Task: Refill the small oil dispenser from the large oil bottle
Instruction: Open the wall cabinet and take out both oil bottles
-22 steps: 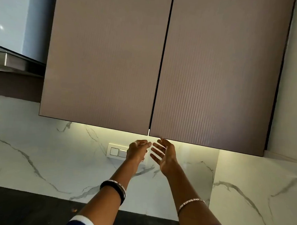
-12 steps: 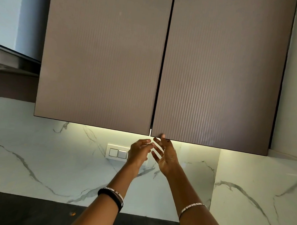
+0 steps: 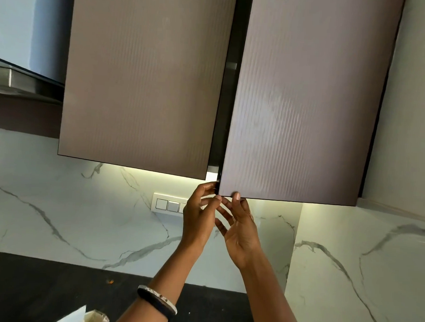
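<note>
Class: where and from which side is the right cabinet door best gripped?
Its lower free corner, from underneath: the right cabinet door has no handle, its bottom edge hangs exposed, and a gap shows beside the left cabinet door. Fingertips of the right hand touch there.

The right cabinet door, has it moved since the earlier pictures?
Yes. The right cabinet door has swung outward: a dark gap now separates it from the closed left door; before, they met.

Warm under-cabinet glow (image 3: 157,174); sheen and motion blur on right door (image 3: 306,104)
</note>
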